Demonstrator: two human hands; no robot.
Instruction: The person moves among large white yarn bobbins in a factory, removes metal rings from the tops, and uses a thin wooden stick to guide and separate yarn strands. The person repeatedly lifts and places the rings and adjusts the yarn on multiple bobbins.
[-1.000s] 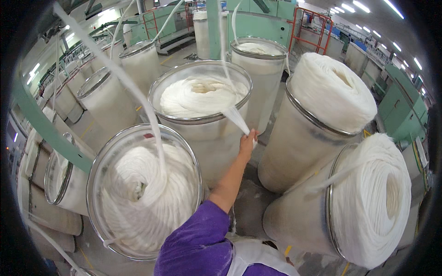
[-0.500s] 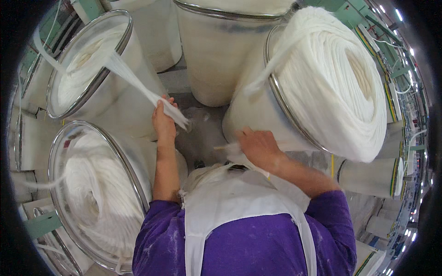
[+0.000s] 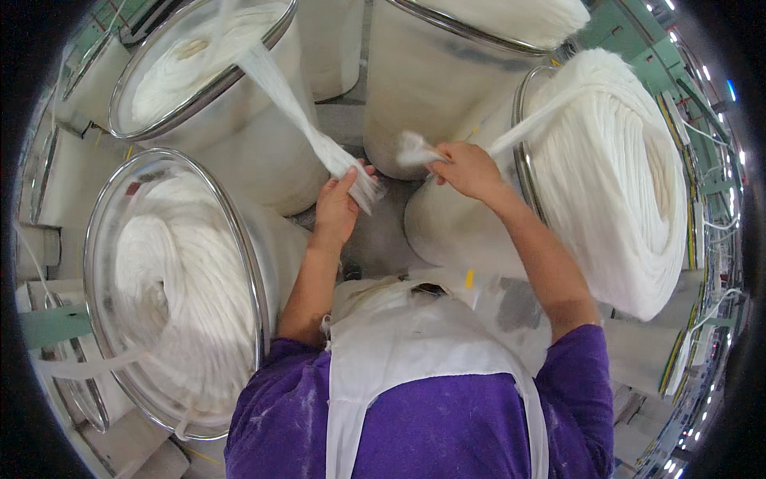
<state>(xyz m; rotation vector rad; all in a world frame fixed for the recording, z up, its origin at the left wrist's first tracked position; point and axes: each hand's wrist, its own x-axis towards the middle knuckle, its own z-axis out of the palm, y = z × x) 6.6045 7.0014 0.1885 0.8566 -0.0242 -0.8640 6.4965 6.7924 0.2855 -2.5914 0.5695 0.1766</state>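
My left hand (image 3: 341,203) holds the frayed end of a white sliver (image 3: 291,108), thumb on top and fingers beneath. That strand runs up over the metal rim of the far left can (image 3: 239,152), which has coiled fibre inside. To the right, my right hand (image 3: 469,169) is closed on a second sliver (image 3: 550,116). Its short loose end sticks out to the left of my fingers, blurred. Behind the hand this strand stretches to the tall heap of coiled sliver (image 3: 590,191) bulging from the right can (image 3: 463,219). A gap separates the two ends.
Near left stands another wide can (image 3: 259,319) of coiled sliver, a loose strand (image 3: 88,367) crossing its rim. A large can (image 3: 439,88) stands at the far middle. More cans and green machine parts (image 3: 56,326) line both sides. Grey floor (image 3: 383,227) shows between the cans.
My right hand has moved up and right from near the apron and now holds the sliver from the right can. The view has shifted; my left hand still holds its strand.
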